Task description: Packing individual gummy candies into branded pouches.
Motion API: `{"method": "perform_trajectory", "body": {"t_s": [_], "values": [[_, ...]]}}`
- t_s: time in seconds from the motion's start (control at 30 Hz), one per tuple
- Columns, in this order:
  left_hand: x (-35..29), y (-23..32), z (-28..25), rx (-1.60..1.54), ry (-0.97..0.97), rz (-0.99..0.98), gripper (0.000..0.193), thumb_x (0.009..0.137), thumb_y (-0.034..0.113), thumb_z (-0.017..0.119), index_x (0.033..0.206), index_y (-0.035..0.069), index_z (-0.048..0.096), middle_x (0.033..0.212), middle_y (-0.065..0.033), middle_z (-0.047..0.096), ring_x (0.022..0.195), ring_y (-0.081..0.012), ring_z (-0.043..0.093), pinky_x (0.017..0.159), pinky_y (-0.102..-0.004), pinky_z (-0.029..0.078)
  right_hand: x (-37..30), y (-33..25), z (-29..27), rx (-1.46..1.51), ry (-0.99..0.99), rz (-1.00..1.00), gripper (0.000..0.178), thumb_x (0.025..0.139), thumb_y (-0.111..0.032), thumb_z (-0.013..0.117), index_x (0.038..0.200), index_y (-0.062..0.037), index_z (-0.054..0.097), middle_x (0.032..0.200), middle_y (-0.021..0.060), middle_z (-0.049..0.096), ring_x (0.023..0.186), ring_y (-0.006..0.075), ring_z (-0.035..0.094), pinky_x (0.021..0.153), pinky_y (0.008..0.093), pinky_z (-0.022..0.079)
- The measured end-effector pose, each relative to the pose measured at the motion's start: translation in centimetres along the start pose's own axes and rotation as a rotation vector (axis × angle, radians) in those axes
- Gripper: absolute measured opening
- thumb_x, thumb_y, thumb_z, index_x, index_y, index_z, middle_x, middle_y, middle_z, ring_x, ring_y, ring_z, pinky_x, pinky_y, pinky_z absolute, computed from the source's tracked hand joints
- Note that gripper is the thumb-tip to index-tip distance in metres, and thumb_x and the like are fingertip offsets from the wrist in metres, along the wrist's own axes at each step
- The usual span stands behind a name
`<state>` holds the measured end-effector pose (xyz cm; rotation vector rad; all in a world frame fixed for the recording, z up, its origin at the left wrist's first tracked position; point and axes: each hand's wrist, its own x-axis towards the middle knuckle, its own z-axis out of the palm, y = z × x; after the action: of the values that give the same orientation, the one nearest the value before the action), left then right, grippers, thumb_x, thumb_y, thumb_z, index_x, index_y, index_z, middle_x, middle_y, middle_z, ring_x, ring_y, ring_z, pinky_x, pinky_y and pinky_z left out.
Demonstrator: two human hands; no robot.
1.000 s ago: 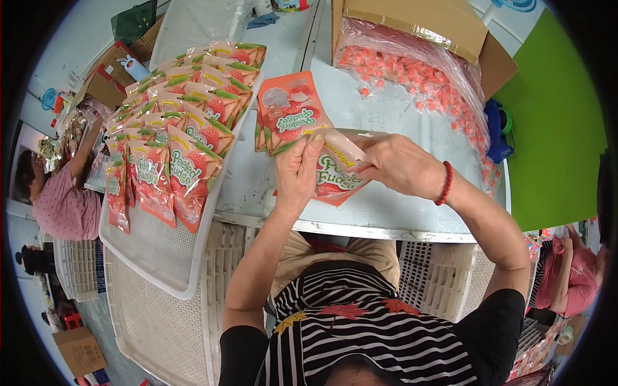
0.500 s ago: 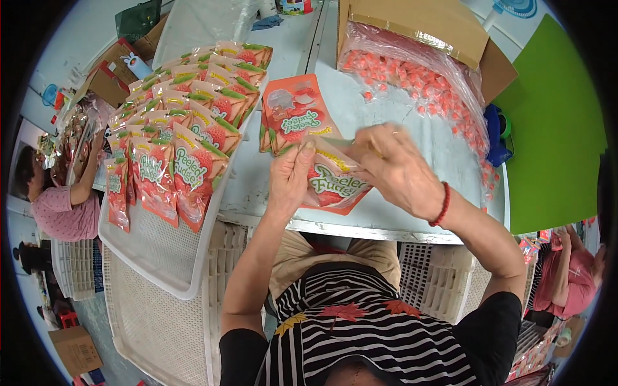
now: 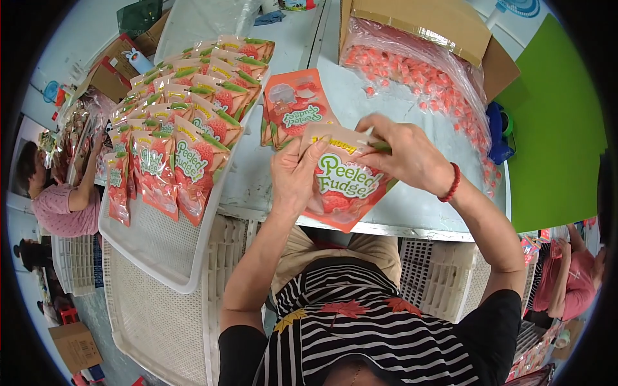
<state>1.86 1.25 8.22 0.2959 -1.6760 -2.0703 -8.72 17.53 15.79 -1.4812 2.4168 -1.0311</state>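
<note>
A pink candy pouch point(image 3: 347, 183) with green lettering and a fruit picture hangs between my hands at the table's near edge. My left hand point(image 3: 297, 168) pinches its upper left corner, thumb on the front. At the upper right, my right hand point(image 3: 412, 154) grips the pouch's top edge with thumb and fingers; a red bead bracelet circles that wrist. Just beyond lie flat pouches point(image 3: 299, 103), overlapping on the table. To the left, several rows of plump pouches point(image 3: 193, 154) stand overlapped in a white mesh tray point(image 3: 183, 278).
Small red wrapped candies point(image 3: 412, 72) spill from a plastic-lined cardboard box point(image 3: 425, 22) at the back right. A blue object point(image 3: 497, 135) sits at the table's right edge. White plastic crates point(image 3: 431, 276) stand below. Co-workers point(image 3: 67, 196) are at both sides.
The pouch has turned more upright, its front now facing me more fully. My right hand has shifted slightly right along its top edge. My left hand keeps hold of the corner.
</note>
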Motion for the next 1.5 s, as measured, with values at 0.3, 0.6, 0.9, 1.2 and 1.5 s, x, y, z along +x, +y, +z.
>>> {"method": "perform_trajectory", "body": {"t_s": [0.3,0.6,0.9,1.2,1.5], "values": [[0.0,-0.8,0.5,-0.083,-0.052,0.134,0.017,0.089,0.014,0.064,0.085,-0.002,0.065,0.073,0.0045,0.061,0.067,-0.0006,0.048,0.058,-0.0202,0.041,0.2,-0.7,0.8,-0.209,-0.047,-0.145,0.026,0.08,-0.021,0.07,0.08,0.0036,0.063,0.068,0.0167,0.057,0.062,0.0328,0.058,0.057,0.039,0.046],[-0.1,0.2,-1.6,0.075,0.022,0.09,0.013,0.088,0.013,0.064,0.086,0.0,0.065,0.07,0.0042,0.057,0.064,-0.0023,0.047,0.056,-0.0205,0.039,0.2,-0.6,0.5,-0.113,-0.121,-0.197,0.018,0.082,-0.016,0.068,0.082,0.0012,0.065,0.07,0.0156,0.057,0.059,0.0316,0.056,0.055,0.0384,0.043],[1.2,4.5,-3.4,0.282,0.003,0.083,0.021,0.084,0.016,0.07,0.08,0.0,0.057,0.074,-0.0024,0.055,0.069,-0.0068,0.048,0.06,-0.0243,0.04,0.4,-3.0,-1.4,-0.202,-0.177,-0.136,0.016,0.084,-0.009,0.067,0.093,0.0038,0.063,0.07,0.0095,0.06,0.06,0.0143,0.059,0.053,0.0306,0.045],[-3.6,6.2,-5.7,0.684,0.235,0.49,0.12,0.06,0.031,0.084,0.144,-0.005,0.005,0.146,-0.0342,0.008,0.138,-0.0502,0.005,0.112,-0.053,0.015,9.0,-13.2,1.7,0.599,-0.246,0.134,0.022,0.09,-0.012,0.061,0.106,0.0037,0.059,0.084,0.003,0.065,0.071,0.0081,0.063,0.058,0.0206,0.051],[-2.3,7.8,-21.3,0.83,0.663,0.708,0.087,0.069,0.001,0.07,0.142,-0.001,0.022,0.142,-0.0248,0.03,0.133,-0.04,0.031,0.109,-0.0442,0.026,14.4,-19.7,11.2,0.913,-0.491,-0.057,0.032,0.093,-0.028,0.059,0.111,-0.0022,0.059,0.083,-0.0002,0.063,0.066,0.0071,0.061,0.058,0.0171,0.05]]}}
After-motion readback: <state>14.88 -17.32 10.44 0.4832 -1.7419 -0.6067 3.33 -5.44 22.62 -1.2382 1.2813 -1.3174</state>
